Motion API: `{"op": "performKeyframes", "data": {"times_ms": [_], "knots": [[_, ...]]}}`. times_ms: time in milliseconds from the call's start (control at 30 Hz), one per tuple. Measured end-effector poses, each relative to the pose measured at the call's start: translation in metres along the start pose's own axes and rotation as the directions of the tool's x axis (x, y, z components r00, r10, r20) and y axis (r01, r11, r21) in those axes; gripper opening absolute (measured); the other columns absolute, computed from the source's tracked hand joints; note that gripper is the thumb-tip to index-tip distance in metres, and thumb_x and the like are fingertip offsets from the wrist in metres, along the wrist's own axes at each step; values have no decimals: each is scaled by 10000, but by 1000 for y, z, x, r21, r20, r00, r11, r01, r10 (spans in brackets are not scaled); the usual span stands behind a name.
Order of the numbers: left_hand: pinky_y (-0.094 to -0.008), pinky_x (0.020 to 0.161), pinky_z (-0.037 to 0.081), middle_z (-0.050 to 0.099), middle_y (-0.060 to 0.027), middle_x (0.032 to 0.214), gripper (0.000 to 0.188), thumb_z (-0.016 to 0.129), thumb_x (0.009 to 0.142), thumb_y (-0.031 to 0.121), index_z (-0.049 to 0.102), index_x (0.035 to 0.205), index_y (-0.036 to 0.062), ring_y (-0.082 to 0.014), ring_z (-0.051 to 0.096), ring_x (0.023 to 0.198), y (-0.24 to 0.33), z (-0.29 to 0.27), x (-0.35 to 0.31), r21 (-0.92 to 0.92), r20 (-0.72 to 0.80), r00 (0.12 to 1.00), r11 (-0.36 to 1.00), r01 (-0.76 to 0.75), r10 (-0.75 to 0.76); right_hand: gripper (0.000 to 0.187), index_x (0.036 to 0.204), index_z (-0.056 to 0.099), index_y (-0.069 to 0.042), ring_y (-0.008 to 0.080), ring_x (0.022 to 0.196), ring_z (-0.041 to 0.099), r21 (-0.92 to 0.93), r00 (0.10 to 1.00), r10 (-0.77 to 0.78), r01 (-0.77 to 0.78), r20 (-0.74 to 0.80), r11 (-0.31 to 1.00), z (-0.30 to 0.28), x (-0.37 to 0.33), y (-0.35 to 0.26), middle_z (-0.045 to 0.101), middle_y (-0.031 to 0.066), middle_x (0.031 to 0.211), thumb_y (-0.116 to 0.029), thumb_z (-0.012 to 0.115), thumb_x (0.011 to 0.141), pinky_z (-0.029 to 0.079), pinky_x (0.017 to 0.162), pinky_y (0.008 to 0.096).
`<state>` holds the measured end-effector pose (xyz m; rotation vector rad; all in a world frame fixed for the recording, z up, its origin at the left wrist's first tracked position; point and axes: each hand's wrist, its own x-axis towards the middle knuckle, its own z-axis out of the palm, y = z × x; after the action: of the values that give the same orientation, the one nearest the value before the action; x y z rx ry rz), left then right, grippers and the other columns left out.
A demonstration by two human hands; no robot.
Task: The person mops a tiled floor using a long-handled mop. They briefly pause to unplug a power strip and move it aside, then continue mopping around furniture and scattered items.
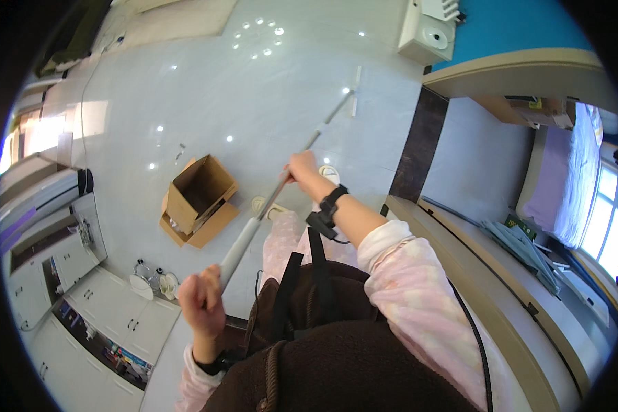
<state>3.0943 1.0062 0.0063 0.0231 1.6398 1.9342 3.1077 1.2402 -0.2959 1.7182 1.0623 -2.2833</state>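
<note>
A floor wiper (249, 233) with a long grey and white handle slants from my lower left up to the far right. Its narrow pale head (356, 91) meets the shiny tiled floor; whether it is a mop or a squeegee is too small to tell. Around the thick white end of the handle, my left hand (202, 302) is closed. Farther along, my right hand (301, 169) grips the thinner grey part, fingers wrapped round it. Left of the handle, an open cardboard box (200, 194) stands on the floor, apart from both hands.
A small pale object (180, 152) lies beyond the box. White cabinets (120, 312) line the lower left, with shoes (166, 283) beside them. A dark threshold strip (419, 141) crosses the floor at the right, near a sliding-door frame (487, 247). A white appliance (429, 34) stands far right.
</note>
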Motion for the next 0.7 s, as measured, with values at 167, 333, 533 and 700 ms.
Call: {"op": "performKeyframes", "data": {"times_ms": [167,333,533,700], "knots": [[-329,784,332,212,45,432,439,345,996,231,230,575,187,-97,224,489,55,-109,-83,29,-336,938,996,-82,87,190,799,437,106,361,500,644,-118,956,72,-40,283,992,170,-73,76,580,208,652,-68,413,870,460,335,383],[-307,749,328,194,46,420,453,354,992,220,218,561,187,-93,202,463,80,-185,-146,130,-501,848,984,-123,172,306,1110,244,78,353,505,636,-266,899,227,-130,375,955,289,-132,153,567,236,720,-59,397,883,453,332,385],[-291,692,315,186,53,397,451,337,992,208,205,561,194,-88,182,429,82,-230,-165,70,-567,794,974,-217,218,221,1031,292,64,348,509,637,-252,888,215,-117,406,961,315,-151,180,561,212,707,-73,412,907,438,329,369],[-297,616,278,199,62,393,445,321,994,186,194,567,199,-87,159,402,93,-235,-164,-6,-446,857,957,-291,258,203,1017,311,5,338,529,636,-52,941,130,-119,311,991,263,-167,163,550,174,736,-101,447,911,413,341,351]]}}
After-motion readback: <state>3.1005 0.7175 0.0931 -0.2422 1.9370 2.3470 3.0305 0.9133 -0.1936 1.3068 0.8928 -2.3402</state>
